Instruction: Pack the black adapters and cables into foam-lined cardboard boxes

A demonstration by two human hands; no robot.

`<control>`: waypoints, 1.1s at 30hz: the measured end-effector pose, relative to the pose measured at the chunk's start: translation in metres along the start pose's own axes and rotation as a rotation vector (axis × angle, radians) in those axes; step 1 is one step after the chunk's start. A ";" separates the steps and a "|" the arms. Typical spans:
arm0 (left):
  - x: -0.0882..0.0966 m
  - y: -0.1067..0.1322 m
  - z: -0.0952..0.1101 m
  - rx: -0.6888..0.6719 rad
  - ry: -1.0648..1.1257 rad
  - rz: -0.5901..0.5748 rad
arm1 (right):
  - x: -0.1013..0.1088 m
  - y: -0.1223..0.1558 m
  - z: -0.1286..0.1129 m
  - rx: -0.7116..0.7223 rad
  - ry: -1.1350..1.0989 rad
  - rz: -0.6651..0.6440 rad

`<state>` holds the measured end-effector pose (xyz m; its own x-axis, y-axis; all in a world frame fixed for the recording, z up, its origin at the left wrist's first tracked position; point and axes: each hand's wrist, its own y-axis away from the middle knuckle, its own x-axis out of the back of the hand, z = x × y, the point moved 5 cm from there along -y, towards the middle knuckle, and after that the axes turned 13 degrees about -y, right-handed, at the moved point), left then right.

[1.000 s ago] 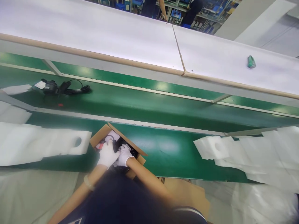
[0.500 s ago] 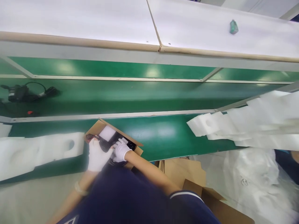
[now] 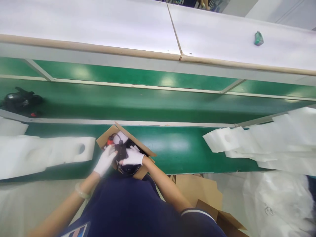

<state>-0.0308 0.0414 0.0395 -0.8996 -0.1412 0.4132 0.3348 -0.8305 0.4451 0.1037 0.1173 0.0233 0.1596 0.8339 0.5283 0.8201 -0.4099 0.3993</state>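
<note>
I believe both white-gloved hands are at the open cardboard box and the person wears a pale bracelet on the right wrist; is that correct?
Not quite: the pale bracelet is on the left wrist, as the head view shows. The rest stands: the left hand and right hand, both in white gloves, are at the open cardboard box.

Smooth green bench [image 3: 177, 140]: one open brown cardboard box [image 3: 105, 135] between rear and front edges; perforated white foam sheets, left stack [image 3: 58, 149] and right stack [image 3: 266, 143], toward the respective ends.
</note>
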 end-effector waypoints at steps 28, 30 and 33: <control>0.007 0.020 0.018 -0.185 -0.353 0.205 | 0.088 -0.006 -0.020 0.072 -0.361 0.059; 0.013 0.008 0.020 -0.108 -0.077 0.184 | 0.083 0.005 -0.025 0.117 -0.479 0.097; 0.004 -0.004 0.043 -0.186 0.265 0.001 | 0.074 0.027 -0.036 0.117 -0.457 0.160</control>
<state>-0.0237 0.0673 0.0737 -0.9493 -0.2568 0.1814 0.3003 -0.9113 0.2816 0.1181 0.1543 0.1003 0.4912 0.8515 0.1832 0.8177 -0.5233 0.2397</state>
